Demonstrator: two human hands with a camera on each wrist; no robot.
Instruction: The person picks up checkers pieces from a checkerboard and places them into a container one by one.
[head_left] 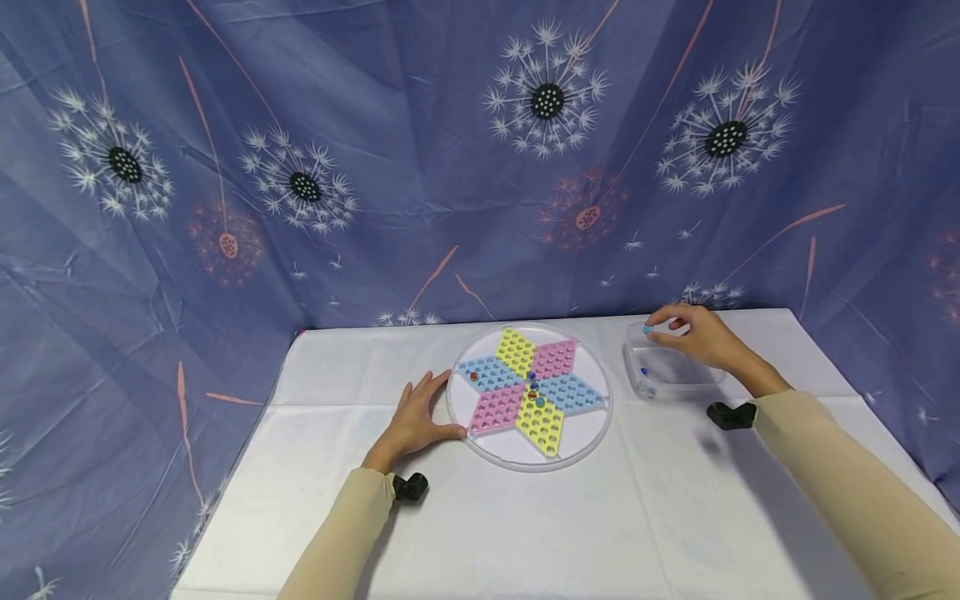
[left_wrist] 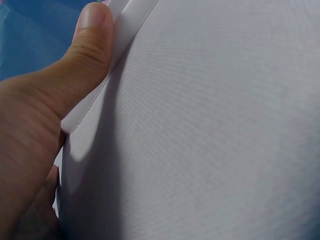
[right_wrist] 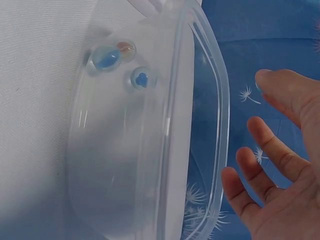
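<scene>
A round Chinese checkers board (head_left: 585, 437) with a yellow, pink and blue star lies on the table. My left hand (head_left: 415, 419) is spread along its left rim, thumb and fingertips touching the edge; in the left wrist view the thumb (left_wrist: 92, 50) lies against the white rim. Several marbles sit in the board's holes: an orange-red marble (head_left: 473, 377) at left, the others grouped near the centre. Over the clear plastic container (right_wrist: 150, 185), my right hand (head_left: 701, 337) pinches a blue marble (head_left: 647, 330) between thumb and index finger, its other fingers loosely bent.
Inside the container, glass marbles with blue (right_wrist: 106, 59) and orange (right_wrist: 126, 49) swirls lie near one end. A white cloth (head_left: 540, 525) covers the table. Behind it hangs a blue curtain (head_left: 420, 167) printed with dandelions, reaching the table's back edge.
</scene>
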